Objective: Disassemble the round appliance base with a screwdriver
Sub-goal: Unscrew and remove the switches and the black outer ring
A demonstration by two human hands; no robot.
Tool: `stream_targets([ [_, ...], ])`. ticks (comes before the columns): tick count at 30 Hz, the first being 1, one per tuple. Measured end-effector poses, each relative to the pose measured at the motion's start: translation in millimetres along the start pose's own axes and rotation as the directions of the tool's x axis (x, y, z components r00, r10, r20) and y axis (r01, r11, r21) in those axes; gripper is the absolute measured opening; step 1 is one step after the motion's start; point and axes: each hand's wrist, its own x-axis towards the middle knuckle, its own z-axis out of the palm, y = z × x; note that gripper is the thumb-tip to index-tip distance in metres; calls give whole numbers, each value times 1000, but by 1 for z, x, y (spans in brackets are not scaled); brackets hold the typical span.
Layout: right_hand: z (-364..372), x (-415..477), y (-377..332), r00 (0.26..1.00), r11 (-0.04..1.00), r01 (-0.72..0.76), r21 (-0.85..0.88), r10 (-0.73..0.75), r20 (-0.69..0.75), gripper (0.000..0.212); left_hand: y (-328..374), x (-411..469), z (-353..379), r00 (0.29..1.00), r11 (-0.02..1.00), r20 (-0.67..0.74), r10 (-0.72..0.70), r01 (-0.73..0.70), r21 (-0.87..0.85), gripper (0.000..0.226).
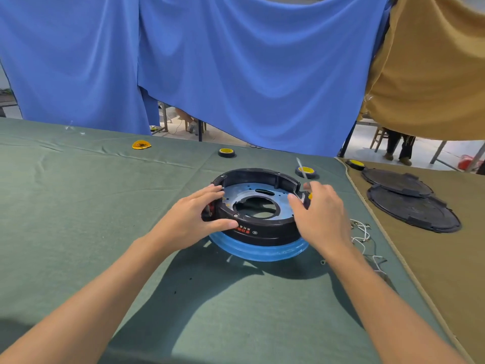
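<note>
green tablecloth (78, 206) (creased) under round base (262, 233), blue curtain (236, 61) behind

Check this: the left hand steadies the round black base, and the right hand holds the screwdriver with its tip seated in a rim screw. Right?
Not the tip. The head view shows the left hand steadying the round appliance base and the right hand holding the screwdriver, but its tip points up, clear of any screw.
</note>
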Motion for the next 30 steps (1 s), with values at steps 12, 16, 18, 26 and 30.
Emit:
stream_targets([
  [12,-4,27,-34,822,888,450,-100,-368,435,17,-15,-1,21,992,894,-23,-126,104,-437,78],
  [16,12,31,-29,813,890,446,-92,-361,456,21,-18,-1,21,994,863,-33,-107,76,-500,74],
  [18,15,35,-25,815,915,399,-69,-318,485,22,-19,-2,21,996,862,-41,-79,48,-505,74],
  [26,22,40,-23,788,919,394,28,-354,504,21,-19,-1,22,995,903,-95,-33,-11,-431,48],
  [30,21,41,-24,775,907,419,36,-378,507,23,-17,-2,22,995,909,-91,-35,-6,-418,47],
])
